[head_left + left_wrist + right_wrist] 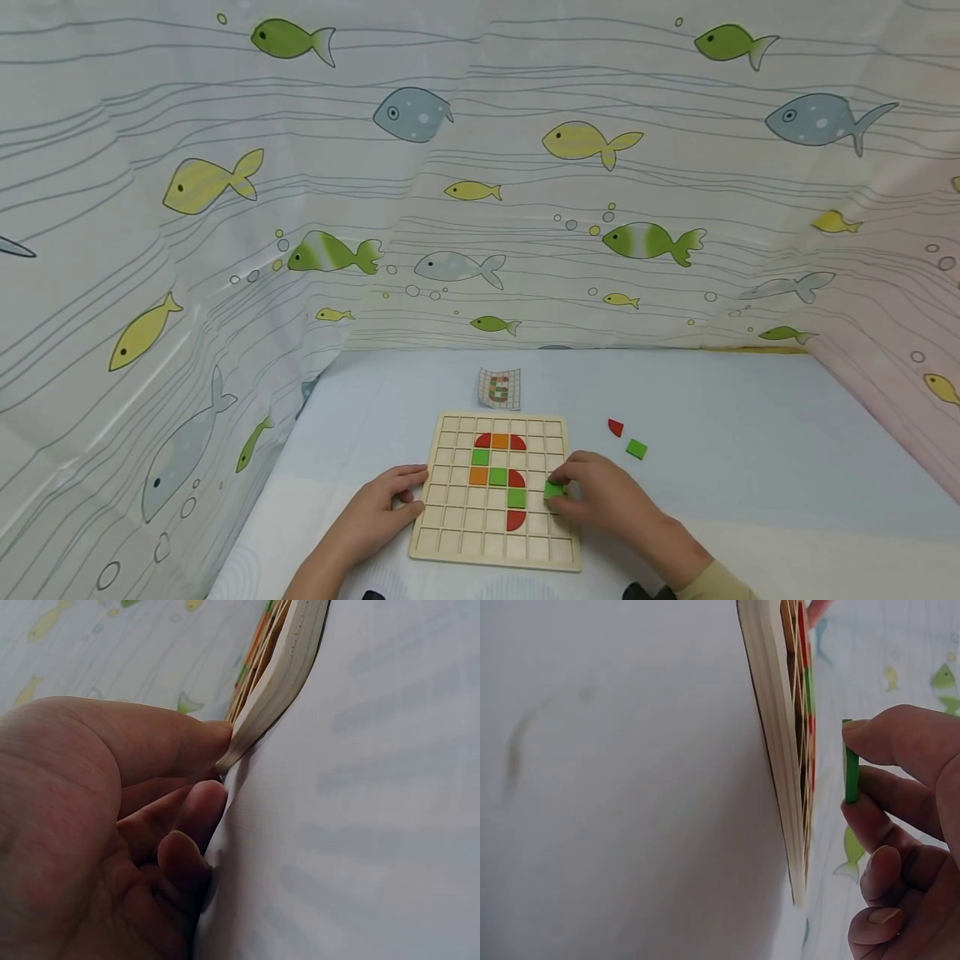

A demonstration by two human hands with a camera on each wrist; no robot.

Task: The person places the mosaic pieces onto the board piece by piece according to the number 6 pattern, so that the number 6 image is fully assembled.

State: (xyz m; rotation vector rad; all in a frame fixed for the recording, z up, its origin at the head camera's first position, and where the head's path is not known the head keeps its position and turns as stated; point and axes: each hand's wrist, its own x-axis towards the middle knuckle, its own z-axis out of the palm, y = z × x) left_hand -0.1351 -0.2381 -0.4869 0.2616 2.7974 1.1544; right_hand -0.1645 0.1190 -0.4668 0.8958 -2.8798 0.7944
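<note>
A wooden grid board (pixel 442 533) lies flat, with red quarter-round, orange square and green square tiles set in some of its cells. My left hand (pixel 380 510) rests at the board's left edge. In the left wrist view, its thumb (pixel 172 739) touches the wooden rim, while other fingers curl loosely near the cloth. Between thumb and fingertips, my right hand (pixel 611 497) pinches a green square tile (pixel 553 490) over the board's right side. The right wrist view shows that tile (pixel 851 766) edge-on, held apart from the board's rim.
Right of the board lie a loose red quarter-round tile (pixel 616 427) and a loose green square tile (pixel 636 449). Behind it sits a small pattern card (pixel 499 389) showing a coloured figure on a grid. A fish-print curtain (pixel 480 250) hangs around the table's back and sides.
</note>
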